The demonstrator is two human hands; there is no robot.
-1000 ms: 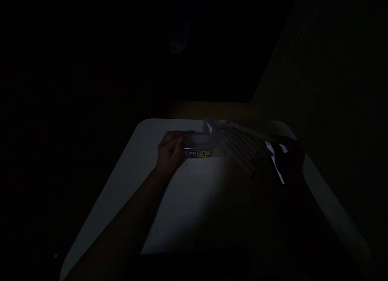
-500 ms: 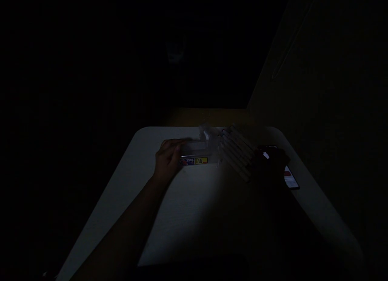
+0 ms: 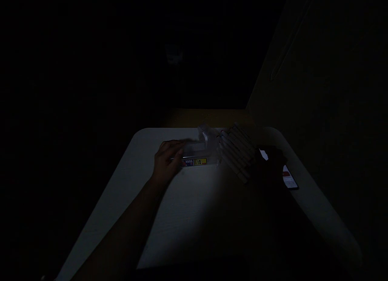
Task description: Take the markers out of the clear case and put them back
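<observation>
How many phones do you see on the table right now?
1: a smartphone lying near the right edge of the table, just beside the shadowed right hand. The right side is very dark, so another could be hidden there.

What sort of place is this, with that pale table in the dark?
Probably a dim room for desk work: a pale table holding a clear plastic package, pencil-like sticks and a phone.

Our left hand (image 3: pixel 166 161) is curled, its fingers (image 3: pixel 172 145) bent inward, with the left forearm (image 3: pixel 127 216) reaching up from the lower left. Our right hand (image 3: pixel 269 163) lies in shadow, too dark to read.
</observation>
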